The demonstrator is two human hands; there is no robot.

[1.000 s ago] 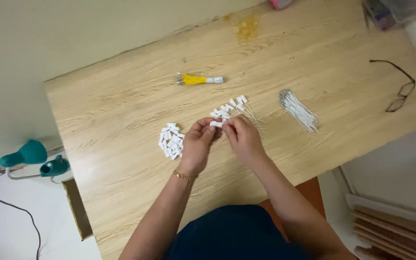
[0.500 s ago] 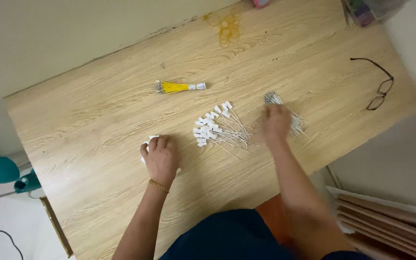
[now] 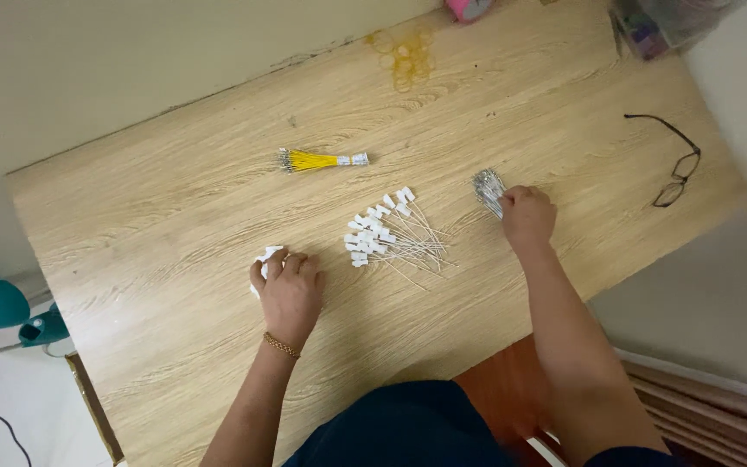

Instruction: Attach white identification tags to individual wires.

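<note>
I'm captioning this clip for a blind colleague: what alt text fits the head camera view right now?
Seen from above, a person's left hand covers a small pile of white pieces and the right hand touches a bundle of thin wires on a wooden table. Between them lie white-tagged wires.

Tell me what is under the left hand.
A few small white pieces peek out past the left hand on the wooden table; the rest is covered.

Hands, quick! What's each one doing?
Left hand: fingers curled over the small white pieces.
Right hand: fingers closed on the bundle of silver pins.
</note>
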